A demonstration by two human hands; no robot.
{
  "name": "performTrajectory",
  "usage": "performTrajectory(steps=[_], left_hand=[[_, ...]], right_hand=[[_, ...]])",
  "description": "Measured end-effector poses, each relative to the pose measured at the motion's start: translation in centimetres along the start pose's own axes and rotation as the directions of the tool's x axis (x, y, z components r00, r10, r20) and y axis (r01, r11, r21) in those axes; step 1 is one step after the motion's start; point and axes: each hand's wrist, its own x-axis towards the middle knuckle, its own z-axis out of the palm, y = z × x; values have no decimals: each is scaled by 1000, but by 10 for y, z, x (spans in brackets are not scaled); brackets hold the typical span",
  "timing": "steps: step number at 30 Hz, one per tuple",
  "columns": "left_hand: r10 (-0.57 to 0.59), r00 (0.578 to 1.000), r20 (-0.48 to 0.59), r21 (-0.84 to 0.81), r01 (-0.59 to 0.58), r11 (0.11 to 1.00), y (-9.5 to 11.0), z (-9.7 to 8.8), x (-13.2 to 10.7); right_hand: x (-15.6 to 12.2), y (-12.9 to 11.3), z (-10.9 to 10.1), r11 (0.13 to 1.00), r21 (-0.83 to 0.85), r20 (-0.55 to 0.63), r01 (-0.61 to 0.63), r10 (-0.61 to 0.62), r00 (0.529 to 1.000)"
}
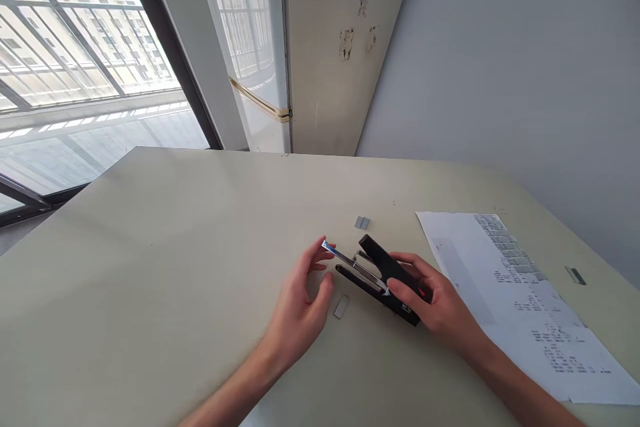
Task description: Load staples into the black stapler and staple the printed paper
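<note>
A black stapler (383, 257) lies tilted over the table, its top arm raised and the metal staple channel (353, 263) showing between arm and base. My right hand (433, 293) is wrapped round its rear end, thumb on the near side. At the front end, my left hand (305, 297) has its thumb and fingers apart, with the fingertips close behind the channel's tip; whether they touch it I cannot tell. A small grey strip of staples (341, 307) rests just right of the left thumb. Beyond the stapler lie grey staple strips (362, 222) side by side.
Printed paper sheets (465, 260) lie on the right of the pale table (200, 267). Farther right is a small dark strip (575, 275). A fridge (330, 93) stands behind the table, a wall (500, 80) rises at right, and a window (80, 47) is at left.
</note>
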Motion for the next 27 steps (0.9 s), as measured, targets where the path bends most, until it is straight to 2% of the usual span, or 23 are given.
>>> performTrajectory(steps=[4,7,12,15,19,24,27], left_hand=[[122,986,116,157,-139,978,-3,2,-5],[133,977,167,179,-162,970,-3,4,-6],[134,982,135,203,-159,966,-1,6,-5],[135,987,82,315,-155,937,-3,6,-5],[183,983,21,515,-168,840,-3,1,-4],[266,929,258,682,-370,631,-3,-6,-5],[269,907,324,706,-421,569,-5,-9,-5]], right_hand=[[0,6,4,995,-36,-25,90,-91,996],[-1,8,5,990,-64,-50,125,-128,990],[1,12,5,972,-169,-127,166,-188,974],[4,15,4,945,-283,-206,162,-225,952],[12,14,3,912,-381,-298,152,-277,913],[39,-6,13,815,-495,-240,300,-460,855],[68,-22,31,761,-504,-161,409,-549,820]])
